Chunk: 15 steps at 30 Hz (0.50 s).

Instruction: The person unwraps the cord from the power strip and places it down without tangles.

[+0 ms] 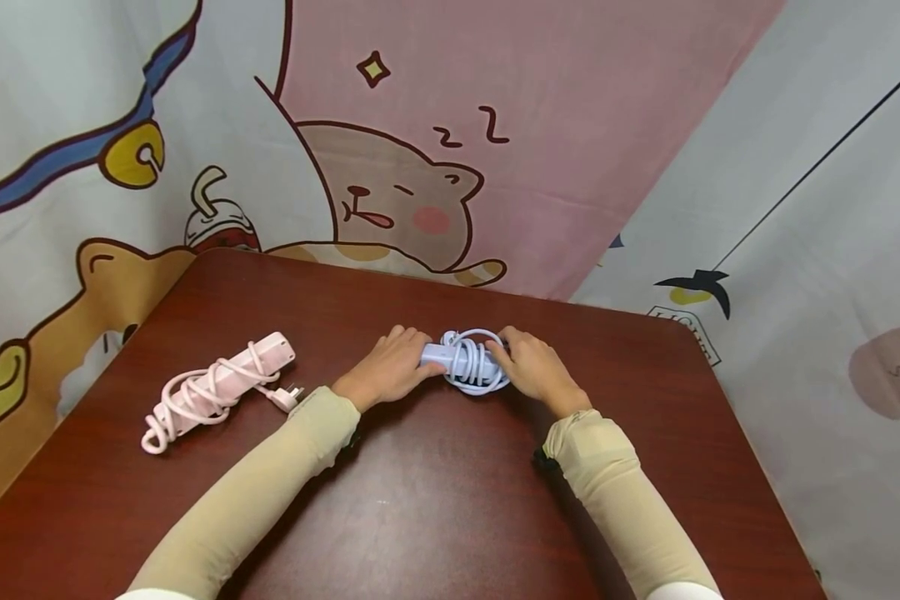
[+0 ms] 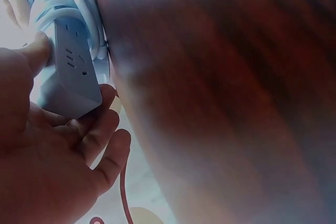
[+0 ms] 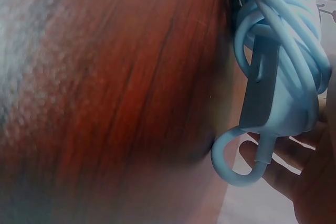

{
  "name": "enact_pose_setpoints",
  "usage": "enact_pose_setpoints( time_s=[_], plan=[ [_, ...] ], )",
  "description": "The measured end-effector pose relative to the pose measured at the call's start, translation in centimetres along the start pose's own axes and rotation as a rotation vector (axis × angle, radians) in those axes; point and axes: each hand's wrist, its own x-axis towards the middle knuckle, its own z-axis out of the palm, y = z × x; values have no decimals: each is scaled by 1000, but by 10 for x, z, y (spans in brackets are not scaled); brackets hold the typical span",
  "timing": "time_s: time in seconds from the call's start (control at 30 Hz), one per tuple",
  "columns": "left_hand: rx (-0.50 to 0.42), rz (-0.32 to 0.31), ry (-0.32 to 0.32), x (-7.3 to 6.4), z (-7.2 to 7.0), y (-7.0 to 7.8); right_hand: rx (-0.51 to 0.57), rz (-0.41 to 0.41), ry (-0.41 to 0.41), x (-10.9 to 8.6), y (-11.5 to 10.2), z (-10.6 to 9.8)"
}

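Note:
A light blue power strip lies crosswise toward the back of the table, its cord wound in loops around its middle and right part. My left hand grips its left end, thumb on the near side and fingers behind. In the left wrist view, sockets show on the power strip beside the thumb. At the other end, my right hand holds the strip and the wound cord. The right wrist view shows the cord's exit loop curling out of that end, with fingers behind it.
A pink power strip, wrapped in its own cord, lies at the left, its plug close to my left sleeve. The dark red wooden table ends at the back against a cartoon-printed curtain.

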Motion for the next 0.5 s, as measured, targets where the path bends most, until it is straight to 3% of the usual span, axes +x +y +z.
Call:
enact_pose_setpoints(
  time_s=[0.2,0.5],
  plan=[
    [-18,24,17,-1,1,2,-13,39,-4,-4,-2,0],
    [-21,55,57,0,2,2,-41,9,41,-3,-8,-3]
  ],
)
